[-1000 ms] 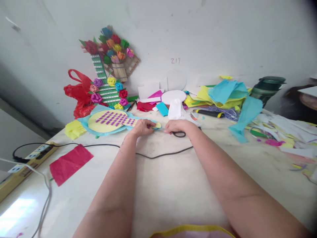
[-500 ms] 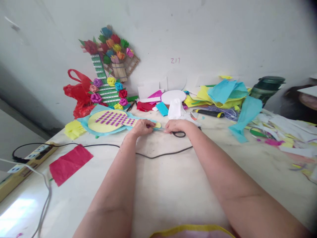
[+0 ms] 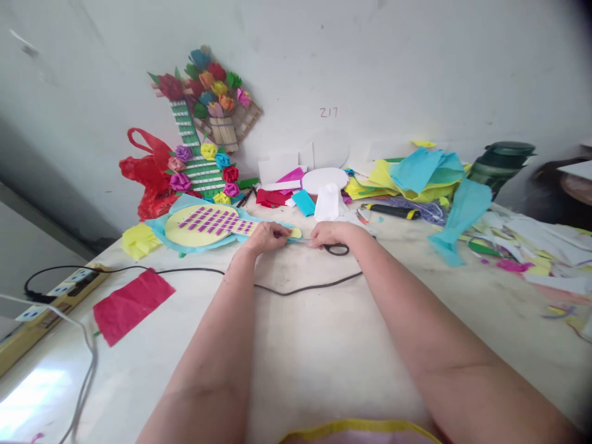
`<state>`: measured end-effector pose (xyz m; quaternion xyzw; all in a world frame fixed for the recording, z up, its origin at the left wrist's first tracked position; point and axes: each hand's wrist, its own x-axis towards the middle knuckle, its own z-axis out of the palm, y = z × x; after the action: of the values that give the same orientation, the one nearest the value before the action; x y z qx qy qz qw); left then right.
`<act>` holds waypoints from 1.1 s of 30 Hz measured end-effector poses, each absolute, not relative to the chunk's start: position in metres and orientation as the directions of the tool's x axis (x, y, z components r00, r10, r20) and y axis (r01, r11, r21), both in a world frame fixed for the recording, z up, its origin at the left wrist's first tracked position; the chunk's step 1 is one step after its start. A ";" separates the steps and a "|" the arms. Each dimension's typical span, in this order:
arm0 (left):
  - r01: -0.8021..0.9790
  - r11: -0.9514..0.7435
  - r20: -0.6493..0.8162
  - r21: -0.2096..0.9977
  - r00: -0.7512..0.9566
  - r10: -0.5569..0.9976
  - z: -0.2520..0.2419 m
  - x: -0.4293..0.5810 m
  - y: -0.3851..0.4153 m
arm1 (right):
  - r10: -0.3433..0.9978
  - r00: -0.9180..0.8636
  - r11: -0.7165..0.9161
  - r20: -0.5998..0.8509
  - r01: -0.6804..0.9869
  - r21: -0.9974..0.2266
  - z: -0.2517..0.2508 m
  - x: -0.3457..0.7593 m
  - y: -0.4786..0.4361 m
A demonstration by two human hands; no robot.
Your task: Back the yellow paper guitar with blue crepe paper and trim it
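Note:
A pale yellow paper guitar point(image 3: 173, 228) with purple woven strips lies on light blue paper point(image 3: 160, 239) at the left back of the table. My left hand point(image 3: 269, 237) presses on its neck with fingers closed around the narrow part; the yellow tip shows past the fingers. Just to the right, my right hand point(image 3: 330, 234) is closed low over the table, gripping a pair of scissors point(image 3: 337, 250). One black handle loop shows under the palm. A thin pale piece, blade or paper, lies between the fingertips and the blue edge; which one is unclear.
A black cable point(image 3: 287, 292) crosses the table before my hands. Red crepe paper point(image 3: 134, 306) and a power strip point(image 3: 60, 296) are at left. Behind stand a flower-decorated green guitar point(image 3: 201, 176) and a white oval point(image 3: 325, 179). A box cutter point(image 3: 391, 211) and paper scraps point(image 3: 536, 240) lie right.
My right hand and the scissors have shifted very slightly to the right. The pale blue sliver between the hands shows less. My left hand stays on the guitar's neck.

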<state>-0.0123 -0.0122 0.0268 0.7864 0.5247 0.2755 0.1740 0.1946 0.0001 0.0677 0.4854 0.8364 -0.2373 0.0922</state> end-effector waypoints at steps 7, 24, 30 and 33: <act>0.742 -0.385 0.270 0.549 0.278 0.922 0.027 -0.009 -0.014 | 0.772 -0.502 0.398 -0.389 0.860 -0.320 0.068 0.196 0.001; 0.720 -0.376 0.287 0.583 0.250 0.925 0.022 -0.011 -0.011 | 0.778 -0.506 0.417 -0.372 0.859 -0.296 0.078 0.213 0.007; 0.715 -0.379 0.275 0.588 0.264 0.924 0.025 -0.010 -0.014 | 0.755 -0.577 0.455 -0.311 0.803 -0.385 0.075 0.216 0.011; 0.705 -0.385 0.279 0.595 0.268 0.922 0.025 -0.010 -0.014 | 0.753 -0.586 0.462 -0.299 0.794 -0.395 0.072 0.212 0.011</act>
<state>-0.0104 -0.0140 0.0248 0.7757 0.5245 0.3013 0.1801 0.2121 0.0115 0.0725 0.4529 0.8540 -0.2528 0.0409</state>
